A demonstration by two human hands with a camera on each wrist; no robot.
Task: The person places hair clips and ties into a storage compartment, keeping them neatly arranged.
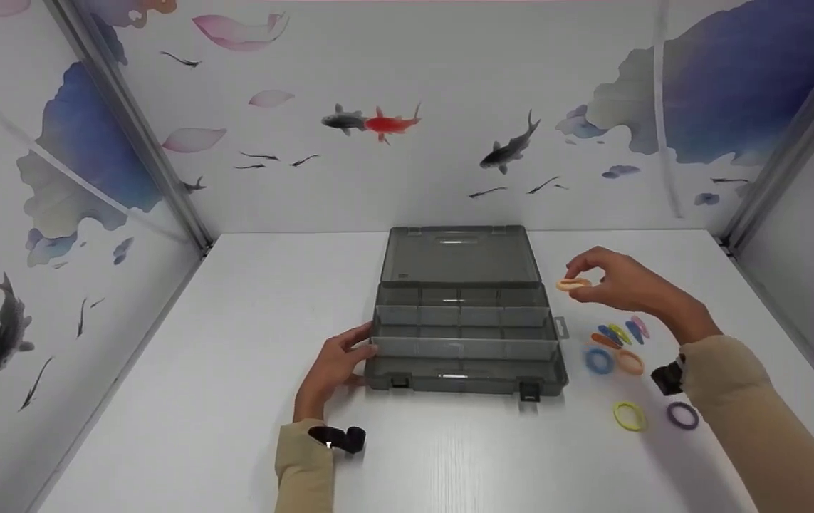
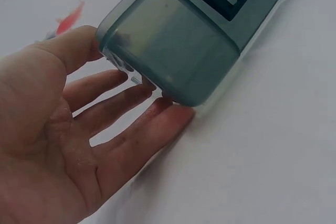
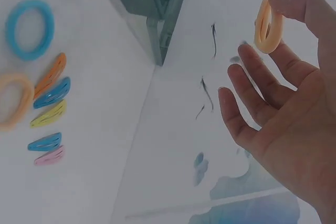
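A grey translucent compartment box [image 1: 467,348] lies on the white table with its lid [image 1: 460,256] folded back. My left hand [image 1: 335,367] rests against the box's left side; in the left wrist view its fairly straight fingers [image 2: 113,106] touch the wall, thumb near the rim. Right of the box and above the table, my right hand [image 1: 624,281] pinches a pale orange hair tie [image 3: 270,40] between thumb and index finger. The other fingers of that hand are spread loosely. The box's compartments hold nothing that I can see.
Several snap hair clips [image 1: 619,333] lie right of the box. Near them are a blue hair tie [image 1: 599,361] and an orange one [image 1: 629,362]. A yellow hair tie [image 1: 629,417] and a purple one [image 1: 683,415] lie nearer the front. Printed panels [image 1: 435,199] enclose the table.
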